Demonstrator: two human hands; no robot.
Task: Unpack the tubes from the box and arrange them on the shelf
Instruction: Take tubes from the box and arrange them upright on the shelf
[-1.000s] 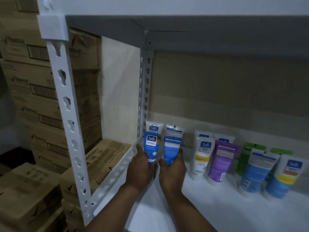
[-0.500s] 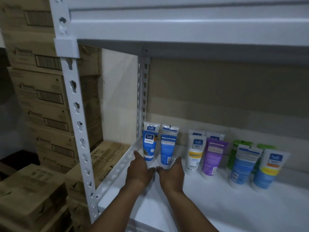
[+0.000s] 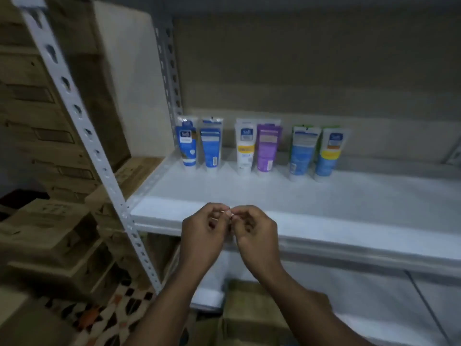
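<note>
Head view. The step is a gap between placements, I judge: no tube is in hand and a row already stands. The left hand [image 3: 203,231] and right hand [image 3: 258,232] hover together just off the front edge of the shelf [image 3: 324,196], toward its left end. Their fingers are curled, fingertips touching each other, nothing visibly held.

The tubes [image 3: 257,146] stand upright along the back edge, starting at the back left corner, well apart from the hands. The front row counts six, in three pairs:
- blue tube [image 3: 185,146]
- second blue tube [image 3: 210,146]
- white-yellow tube [image 3: 245,148]
- purple tube [image 3: 268,148]
- light-blue tube [image 3: 301,153]
- blue-yellow tube [image 3: 329,153]

Tops of more tubes peek up behind, too blurred to count. One cardboard box [image 3: 252,310] sits low under the hands, below the shelf, its contents hidden. Cartons [image 3: 50,121] are stacked at the left, number unclear.

Next move, likely: reach down into the box, grip more tubes and stand them on the open shelf right of the last pair, caps down so they don't topple the row.
</note>
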